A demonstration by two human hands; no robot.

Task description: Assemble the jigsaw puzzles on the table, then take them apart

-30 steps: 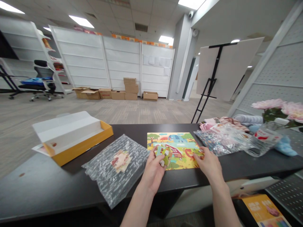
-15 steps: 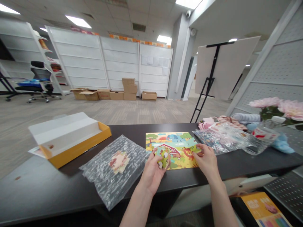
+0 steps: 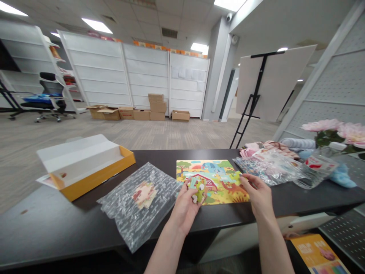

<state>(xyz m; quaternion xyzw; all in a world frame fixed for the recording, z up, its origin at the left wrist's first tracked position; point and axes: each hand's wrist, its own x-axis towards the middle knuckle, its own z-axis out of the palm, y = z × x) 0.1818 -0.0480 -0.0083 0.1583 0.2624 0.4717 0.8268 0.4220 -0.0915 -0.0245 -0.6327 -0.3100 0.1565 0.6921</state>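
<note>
A brightly printed animal jigsaw puzzle (image 3: 212, 166) lies flat on the dark table, showing a barn, trees and an elephant. Over its near left part, my left hand (image 3: 186, 207) is closed round a few loose puzzle pieces (image 3: 201, 191), green and multicoloured. My right hand (image 3: 259, 193) is at the puzzle's right edge, thumb and fingers pinching a yellow-green puzzle piece (image 3: 236, 177). Whether that piece rests on the board or hovers just above it, I cannot tell. Left of the puzzle is a clear plastic bag (image 3: 159, 213) with some puzzle pieces (image 3: 143, 195) lying on or in it.
An open yellow-and-white box (image 3: 99, 182) stands on the dark table (image 3: 48, 228) at the left. At the right are plastic packets (image 3: 268, 167), folded cloths and pink flowers (image 3: 353, 133). A yellow package (image 3: 316, 251) sits below the table edge. Beyond stands an easel (image 3: 253, 102).
My right hand has shifted right across the puzzle, its fingers still on a piece. The lion picture near it no longer shows clearly. My left hand keeps its pieces in nearly the same place.
</note>
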